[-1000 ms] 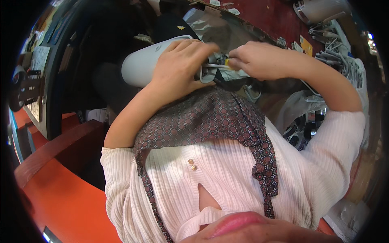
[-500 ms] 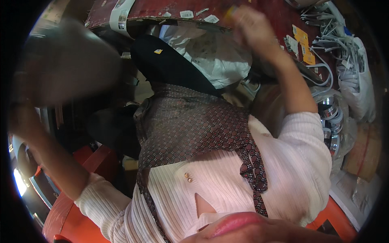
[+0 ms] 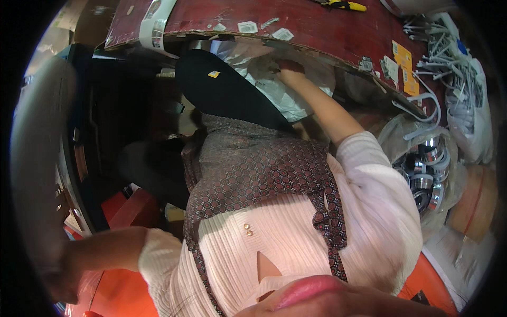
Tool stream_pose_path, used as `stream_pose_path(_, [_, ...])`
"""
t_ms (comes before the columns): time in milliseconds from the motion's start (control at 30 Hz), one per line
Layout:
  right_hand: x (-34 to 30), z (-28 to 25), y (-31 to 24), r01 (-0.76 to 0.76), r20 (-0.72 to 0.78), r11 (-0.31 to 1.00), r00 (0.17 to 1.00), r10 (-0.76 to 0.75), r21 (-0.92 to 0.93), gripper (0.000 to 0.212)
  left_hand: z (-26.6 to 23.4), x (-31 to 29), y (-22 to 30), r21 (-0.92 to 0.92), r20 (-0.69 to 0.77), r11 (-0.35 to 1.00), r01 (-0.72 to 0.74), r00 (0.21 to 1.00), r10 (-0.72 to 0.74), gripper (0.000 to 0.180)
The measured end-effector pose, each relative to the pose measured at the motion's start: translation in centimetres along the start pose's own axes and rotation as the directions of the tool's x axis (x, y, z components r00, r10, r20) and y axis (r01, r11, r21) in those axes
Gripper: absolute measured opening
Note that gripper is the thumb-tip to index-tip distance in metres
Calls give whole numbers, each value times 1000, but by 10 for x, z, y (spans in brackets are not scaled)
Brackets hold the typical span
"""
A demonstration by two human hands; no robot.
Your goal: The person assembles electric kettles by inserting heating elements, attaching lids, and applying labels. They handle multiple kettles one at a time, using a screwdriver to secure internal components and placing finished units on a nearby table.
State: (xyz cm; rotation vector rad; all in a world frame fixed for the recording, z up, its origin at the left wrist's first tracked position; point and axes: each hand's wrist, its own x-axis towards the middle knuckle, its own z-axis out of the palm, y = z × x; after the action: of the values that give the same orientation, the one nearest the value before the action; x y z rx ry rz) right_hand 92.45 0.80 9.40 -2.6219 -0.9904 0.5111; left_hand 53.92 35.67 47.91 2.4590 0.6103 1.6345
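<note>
My right hand [image 3: 290,70] reaches down in front of the red table edge, into the mouth of a white plastic bag [image 3: 301,100]. Its fingers are partly hidden by the bag, so whether they grip anything cannot be told. On the table top above lies a yellow-and-black handled hand tool [image 3: 346,6], perhaps pliers, cut off by the picture's upper edge. My left hand [image 3: 60,280] is low at the far left, dark and smeared. Next to it rises a long pale grey blurred thing [image 3: 42,142], whose kind I cannot make out.
The red table [image 3: 311,21] carries stickers, yellow cards [image 3: 404,68] and a tape-like white band [image 3: 153,26]. At right are a bundle of grey hooked pieces [image 3: 443,53] and a clear bag of shiny metal rings [image 3: 428,169]. An orange seat [image 3: 121,293] is beneath me.
My right hand has left the yellow-handled tool on the table and dropped to the plastic bag. My left hand has swung down and back, and the large grey blurred thing has shifted left.
</note>
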Motion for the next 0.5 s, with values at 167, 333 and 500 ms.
stream_pose_path(167, [45,34,33,19,201,990,980,10,-141,32,-4,-73,51,-214,1,977,18,1000,-18,36])
stream_pose_path(333, [3,-57,-29,248,11,886,962,-273,391,18,36,-113,84,-178,505,942,284,848,-160,53])
stream_pose_path(500, [-74,-94,-101,762,130,639,626,-769,106,16,61,-95,95,-451,600,872,189,788,140,44])
